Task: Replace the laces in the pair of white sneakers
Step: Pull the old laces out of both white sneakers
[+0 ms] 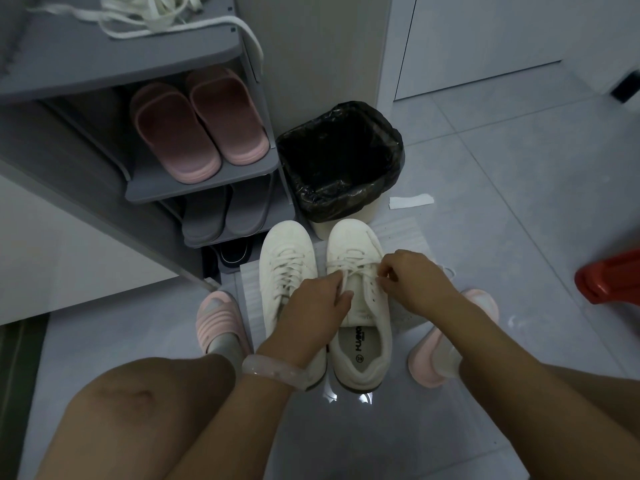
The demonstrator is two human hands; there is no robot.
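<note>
Both hands work at our right sneaker (358, 306) on the floor: our left hand (311, 311) pinches its lace (349, 268) near the tongue, and our right hand (414, 280) pinches the lace at the eyelets. Just beside it stands the left sneaker (287, 261), laced.

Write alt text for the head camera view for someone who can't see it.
Both hands, left hand and right hand, pinch the lace on the right-side white leather sneaker, which stands beside its laced twin on a pale tiled floor. Behind them are a black-lined bin and a grey shoe rack with loose white laces on top.
</note>
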